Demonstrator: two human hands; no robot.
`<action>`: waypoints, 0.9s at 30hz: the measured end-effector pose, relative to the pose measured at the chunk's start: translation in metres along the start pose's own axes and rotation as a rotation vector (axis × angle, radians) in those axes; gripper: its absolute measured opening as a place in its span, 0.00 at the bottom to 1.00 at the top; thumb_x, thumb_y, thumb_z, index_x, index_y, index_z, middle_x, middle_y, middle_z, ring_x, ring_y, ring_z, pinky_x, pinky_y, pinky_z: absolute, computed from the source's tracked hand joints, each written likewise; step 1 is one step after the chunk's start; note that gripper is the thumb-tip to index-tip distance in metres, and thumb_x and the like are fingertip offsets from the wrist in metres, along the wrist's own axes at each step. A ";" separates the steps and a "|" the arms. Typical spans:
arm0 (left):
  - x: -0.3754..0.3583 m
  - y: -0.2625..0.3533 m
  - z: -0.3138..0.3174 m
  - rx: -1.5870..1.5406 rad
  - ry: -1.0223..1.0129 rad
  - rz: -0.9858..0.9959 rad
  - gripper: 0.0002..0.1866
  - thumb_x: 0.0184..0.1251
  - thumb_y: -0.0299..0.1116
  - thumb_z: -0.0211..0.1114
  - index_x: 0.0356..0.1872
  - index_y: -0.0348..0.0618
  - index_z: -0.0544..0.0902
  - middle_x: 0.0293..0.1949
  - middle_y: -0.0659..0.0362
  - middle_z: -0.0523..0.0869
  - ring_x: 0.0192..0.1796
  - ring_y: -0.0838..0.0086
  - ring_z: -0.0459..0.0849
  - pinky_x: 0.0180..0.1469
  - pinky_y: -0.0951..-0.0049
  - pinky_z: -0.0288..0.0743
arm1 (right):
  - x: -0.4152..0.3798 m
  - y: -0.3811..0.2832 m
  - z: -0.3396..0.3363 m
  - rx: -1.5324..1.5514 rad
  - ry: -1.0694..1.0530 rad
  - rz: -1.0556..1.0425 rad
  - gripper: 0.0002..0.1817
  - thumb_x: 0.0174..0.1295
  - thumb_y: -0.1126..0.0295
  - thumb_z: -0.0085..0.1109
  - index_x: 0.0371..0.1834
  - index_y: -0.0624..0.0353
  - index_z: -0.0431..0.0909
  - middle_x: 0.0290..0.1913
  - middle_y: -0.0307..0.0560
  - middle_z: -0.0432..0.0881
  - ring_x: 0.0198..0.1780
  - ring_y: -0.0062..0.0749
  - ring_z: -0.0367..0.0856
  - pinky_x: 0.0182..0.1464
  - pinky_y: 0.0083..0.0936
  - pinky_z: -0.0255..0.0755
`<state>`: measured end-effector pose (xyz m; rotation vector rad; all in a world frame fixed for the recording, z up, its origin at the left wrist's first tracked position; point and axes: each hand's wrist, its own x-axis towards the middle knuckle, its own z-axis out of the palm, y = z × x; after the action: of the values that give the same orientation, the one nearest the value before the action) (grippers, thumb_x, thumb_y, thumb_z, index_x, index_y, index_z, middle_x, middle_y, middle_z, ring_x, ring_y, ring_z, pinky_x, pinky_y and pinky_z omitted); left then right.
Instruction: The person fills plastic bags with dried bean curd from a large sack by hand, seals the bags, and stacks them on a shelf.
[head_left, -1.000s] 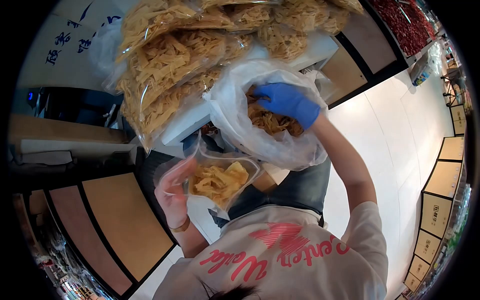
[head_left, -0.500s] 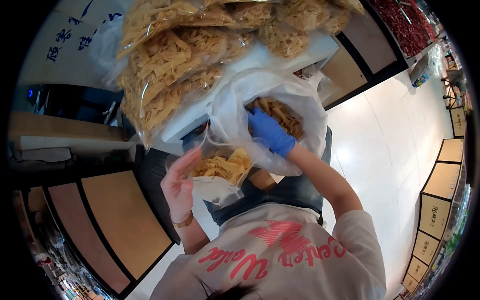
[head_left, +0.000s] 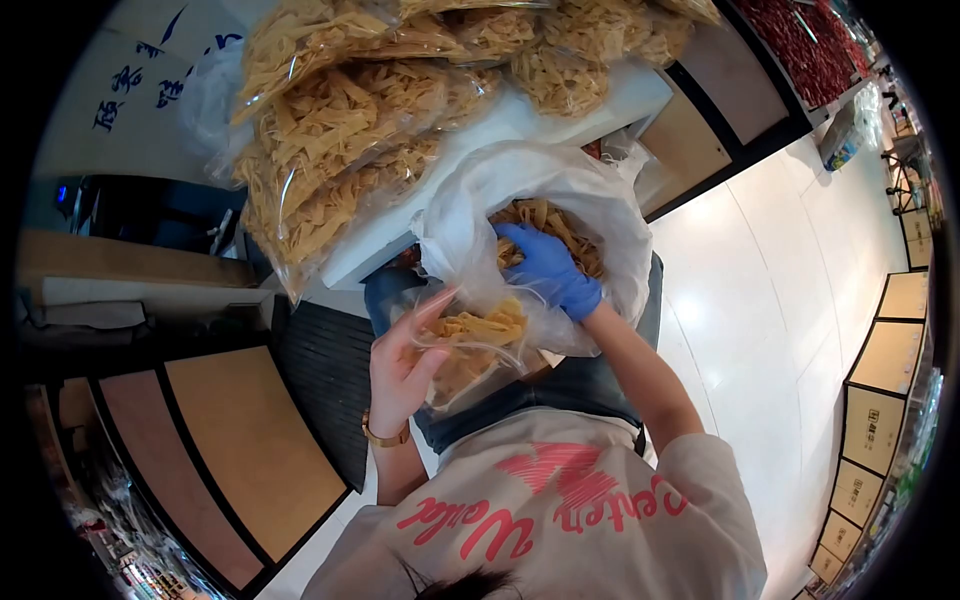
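Observation:
A blue glove covers my right hand [head_left: 552, 268], which reaches into a large white plastic sack [head_left: 625, 235] and lies on dried yellow-brown strips [head_left: 555, 222]. Its fingers are bent over the strips; whether they grip any is unclear. My bare left hand [head_left: 405, 365], with a gold wristband, is at the rim of a clear plastic bag [head_left: 465, 378] on my lap. The film passes over its fingers, and the thumb is apart from them. Pale yellow strips [head_left: 490, 323] lie in that bag, just left of the sack.
Clear bags of dried strips [head_left: 350, 110] are piled on a white surface [head_left: 515, 115] beyond the sack. Wood-panelled cabinets [head_left: 245, 430] stand at the left. Red goods [head_left: 800, 55] are at the upper right, above a pale tiled floor [head_left: 750, 290].
My left hand and the clear bag have moved right, closer to the sack. My right hand has shifted slightly right and down inside the sack.

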<state>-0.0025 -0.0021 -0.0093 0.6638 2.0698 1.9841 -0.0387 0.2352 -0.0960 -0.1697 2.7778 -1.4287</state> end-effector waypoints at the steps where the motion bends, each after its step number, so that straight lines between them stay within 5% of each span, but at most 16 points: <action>1: 0.001 0.003 0.001 0.013 0.004 -0.028 0.24 0.57 0.25 0.61 0.57 0.30 0.73 0.58 0.49 0.77 0.61 0.67 0.74 0.64 0.69 0.64 | -0.001 0.000 -0.004 -0.003 -0.002 0.002 0.28 0.46 0.64 0.65 0.55 0.46 0.72 0.44 0.53 0.77 0.45 0.48 0.78 0.47 0.33 0.73; 10: 0.007 -0.004 0.008 0.052 -0.006 -0.061 0.24 0.57 0.25 0.63 0.57 0.33 0.74 0.57 0.51 0.78 0.61 0.67 0.75 0.63 0.69 0.65 | -0.021 -0.006 -0.046 0.534 0.219 0.075 0.29 0.46 0.77 0.62 0.57 0.55 0.73 0.52 0.42 0.78 0.54 0.27 0.75 0.58 0.22 0.68; 16: 0.014 -0.004 0.016 0.143 0.002 -0.081 0.24 0.56 0.24 0.64 0.56 0.34 0.75 0.56 0.50 0.79 0.59 0.67 0.76 0.61 0.71 0.66 | -0.029 -0.015 -0.079 0.369 0.328 -0.085 0.29 0.46 0.79 0.66 0.56 0.59 0.72 0.54 0.41 0.76 0.57 0.25 0.72 0.61 0.23 0.65; 19: 0.022 -0.003 0.024 0.191 0.013 -0.090 0.24 0.57 0.26 0.65 0.56 0.35 0.75 0.55 0.50 0.79 0.58 0.67 0.77 0.60 0.72 0.67 | -0.023 -0.009 -0.085 0.529 0.340 -0.077 0.29 0.45 0.80 0.67 0.55 0.60 0.73 0.55 0.41 0.76 0.57 0.25 0.72 0.62 0.23 0.64; 27: 0.037 -0.011 0.037 0.235 0.038 -0.086 0.24 0.59 0.30 0.66 0.58 0.38 0.74 0.54 0.49 0.80 0.58 0.66 0.78 0.58 0.72 0.68 | -0.016 -0.046 -0.116 0.176 0.016 -0.287 0.35 0.41 0.77 0.64 0.59 0.51 0.72 0.53 0.41 0.77 0.54 0.30 0.75 0.57 0.24 0.68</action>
<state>-0.0204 0.0477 -0.0172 0.5705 2.3362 1.7374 -0.0256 0.3043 0.0086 -0.5751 2.7063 -1.7313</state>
